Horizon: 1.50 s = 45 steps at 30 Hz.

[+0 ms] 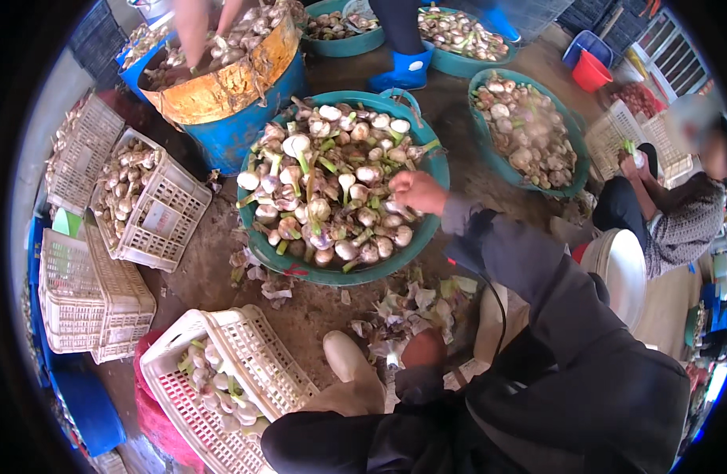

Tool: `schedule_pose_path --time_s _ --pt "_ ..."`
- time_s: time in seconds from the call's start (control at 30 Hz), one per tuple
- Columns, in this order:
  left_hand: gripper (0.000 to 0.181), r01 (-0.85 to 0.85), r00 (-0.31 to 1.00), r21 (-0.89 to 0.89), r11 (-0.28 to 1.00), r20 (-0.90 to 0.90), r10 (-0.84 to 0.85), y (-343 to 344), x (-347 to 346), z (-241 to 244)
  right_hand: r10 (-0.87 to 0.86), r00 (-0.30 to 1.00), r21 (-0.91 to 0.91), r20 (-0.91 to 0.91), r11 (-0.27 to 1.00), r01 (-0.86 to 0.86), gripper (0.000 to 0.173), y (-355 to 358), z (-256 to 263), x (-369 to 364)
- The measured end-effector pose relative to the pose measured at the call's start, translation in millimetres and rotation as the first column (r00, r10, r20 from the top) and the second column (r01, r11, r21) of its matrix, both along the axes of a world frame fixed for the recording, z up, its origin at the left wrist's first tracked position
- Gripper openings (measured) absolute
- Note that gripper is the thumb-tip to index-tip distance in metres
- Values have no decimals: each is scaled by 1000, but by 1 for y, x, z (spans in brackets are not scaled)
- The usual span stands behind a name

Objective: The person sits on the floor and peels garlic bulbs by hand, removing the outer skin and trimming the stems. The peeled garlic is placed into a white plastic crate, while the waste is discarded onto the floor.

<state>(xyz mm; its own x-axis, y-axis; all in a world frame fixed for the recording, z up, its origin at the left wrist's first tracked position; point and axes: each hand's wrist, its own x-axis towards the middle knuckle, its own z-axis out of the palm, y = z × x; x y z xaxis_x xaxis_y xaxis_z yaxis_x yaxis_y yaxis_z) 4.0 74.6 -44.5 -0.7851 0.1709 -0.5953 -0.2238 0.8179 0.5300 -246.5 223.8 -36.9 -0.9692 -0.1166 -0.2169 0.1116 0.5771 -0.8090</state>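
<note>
A large green plastic basin (346,278) in front of me is heaped with whitish garlic bulbs (319,210) on short green stem stubs. My right hand (420,191) is over the basin's right side, fingers bent close to the bulbs; whether they grip one is not clear. Low before me, near my light-coloured boot (346,355), is my left hand (424,348), seen from its back. A small whitish thing shows beside it, but its fingers are hidden. Peeled skins (423,302) lie on the floor between basin and hand.
A tilted white plastic crate (263,349) with trimmed garlic stands at lower left, more crates (174,219) beyond. Another person's hands (191,35) reach into a blue drum (239,139). Another garlic basin (571,142) stands right, near a seated person (671,207) and a white bucket (624,284).
</note>
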Motion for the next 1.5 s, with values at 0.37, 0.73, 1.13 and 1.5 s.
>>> schedule_pose_path --time_s 0.37,0.73,1.13,1.5 --pt "23 -52 999 9 999 9 52 2 -1 -27 480 875 628 -62 700 -339 44 -42 -39 -82" --pt "30 -91 986 76 993 -132 101 10 -1 -30 338 913 687 -230 720 -94 45 -3 -30 -24" --pt "32 -538 766 737 408 225 602 -2 14 -51 221 849 20 481 965 -262 57 12 70 99" --pt "28 -670 632 700 -246 712 306 -12 16 -9 494 865 224 86 837 -500 63 -19 107 234"
